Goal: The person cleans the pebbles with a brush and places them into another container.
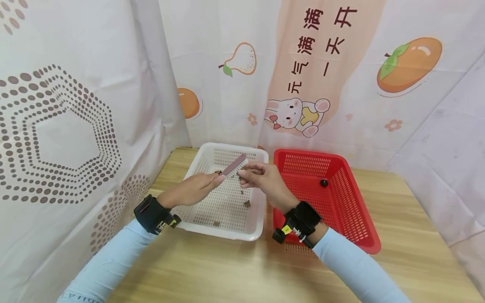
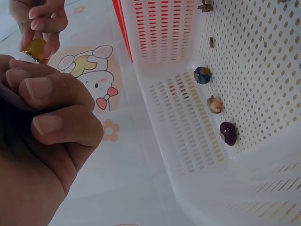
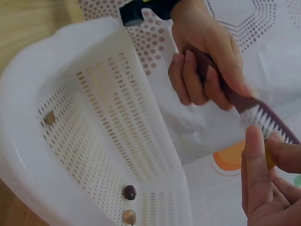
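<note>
My left hand [image 1: 195, 188] grips a purple-handled brush [image 1: 236, 163] with white bristles, angled over the white basket [image 1: 227, 212]. Between thumb and fingers, my right hand [image 1: 263, 179] pinches a small yellow stone [image 2: 35, 48]. Dark specks line the stone's edge in the left wrist view. The bristles are close to that stone in the right wrist view; contact is hard to tell. On the basket floor lie a dark blue stone [image 2: 202, 75], an orange-and-white one [image 2: 214, 105] and a dark purple one [image 2: 228, 133], with brown bits stuck on them.
Right of the white basket stands a red basket [image 1: 358, 210] holding a black round stone [image 1: 323, 183]. Loose brown crumbs [image 1: 247, 203] are scattered in the white basket. Both stand on a wooden table [image 1: 212, 265], with printed curtains [image 1: 227, 25] behind and beside it.
</note>
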`<state>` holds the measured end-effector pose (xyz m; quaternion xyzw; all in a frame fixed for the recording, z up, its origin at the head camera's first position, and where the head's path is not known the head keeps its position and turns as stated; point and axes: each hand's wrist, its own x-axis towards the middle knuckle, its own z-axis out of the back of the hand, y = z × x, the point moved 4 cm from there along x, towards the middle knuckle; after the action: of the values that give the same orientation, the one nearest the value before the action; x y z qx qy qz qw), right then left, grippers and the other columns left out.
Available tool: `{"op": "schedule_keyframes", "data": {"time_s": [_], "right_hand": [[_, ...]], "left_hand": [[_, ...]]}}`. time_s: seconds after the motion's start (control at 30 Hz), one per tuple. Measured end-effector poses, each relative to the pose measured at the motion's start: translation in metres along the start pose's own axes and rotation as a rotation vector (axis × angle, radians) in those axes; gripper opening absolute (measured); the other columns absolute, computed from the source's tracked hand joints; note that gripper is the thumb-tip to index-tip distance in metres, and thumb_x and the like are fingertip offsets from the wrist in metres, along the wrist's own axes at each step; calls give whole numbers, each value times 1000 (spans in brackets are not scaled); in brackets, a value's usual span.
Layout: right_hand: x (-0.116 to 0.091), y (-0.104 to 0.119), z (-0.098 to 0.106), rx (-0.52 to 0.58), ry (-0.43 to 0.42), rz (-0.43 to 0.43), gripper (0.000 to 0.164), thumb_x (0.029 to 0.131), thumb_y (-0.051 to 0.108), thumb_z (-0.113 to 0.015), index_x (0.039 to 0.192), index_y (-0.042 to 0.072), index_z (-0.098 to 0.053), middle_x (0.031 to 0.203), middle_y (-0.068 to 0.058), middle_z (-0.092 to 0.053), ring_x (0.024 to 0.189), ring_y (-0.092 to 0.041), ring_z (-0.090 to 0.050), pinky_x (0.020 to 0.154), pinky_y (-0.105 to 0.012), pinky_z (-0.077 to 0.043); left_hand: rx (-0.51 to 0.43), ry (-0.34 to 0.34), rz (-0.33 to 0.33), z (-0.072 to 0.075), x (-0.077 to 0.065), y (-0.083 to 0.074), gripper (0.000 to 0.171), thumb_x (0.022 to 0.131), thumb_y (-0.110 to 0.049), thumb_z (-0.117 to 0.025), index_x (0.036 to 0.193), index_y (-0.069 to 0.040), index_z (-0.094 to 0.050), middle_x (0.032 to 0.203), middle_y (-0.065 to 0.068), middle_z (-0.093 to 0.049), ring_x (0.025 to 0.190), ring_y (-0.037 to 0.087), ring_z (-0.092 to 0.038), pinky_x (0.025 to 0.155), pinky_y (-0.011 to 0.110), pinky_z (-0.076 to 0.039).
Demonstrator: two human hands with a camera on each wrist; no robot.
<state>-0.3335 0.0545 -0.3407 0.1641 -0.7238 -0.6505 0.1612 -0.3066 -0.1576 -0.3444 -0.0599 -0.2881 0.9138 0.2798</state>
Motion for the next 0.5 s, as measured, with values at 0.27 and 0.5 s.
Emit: {"op": "schedule_keyframes", "data": {"time_s": [0.27, 0.5], "right_hand": [[0, 0, 3, 22, -47, 15, 38, 87, 11, -71, 118, -5, -58, 100, -18, -68, 84, -27, -68, 79, -43, -52], [1, 0, 7, 37, -94, 18, 36, 86, 12, -72, 116, -3, -60, 100, -19, -67, 84, -30, -68, 78, -39, -53]], "left_hand": [[-4, -6, 1, -3, 3, 4, 51, 102, -54, -18, 110, -20, -55, 67, -6, -32, 57, 9, -34, 56, 30, -33], [-12, -4, -3, -4, 2, 3, 46, 103, -51, -21, 97, -20, -54, 65, -7, -31, 55, 8, -30, 53, 28, -29]]}}
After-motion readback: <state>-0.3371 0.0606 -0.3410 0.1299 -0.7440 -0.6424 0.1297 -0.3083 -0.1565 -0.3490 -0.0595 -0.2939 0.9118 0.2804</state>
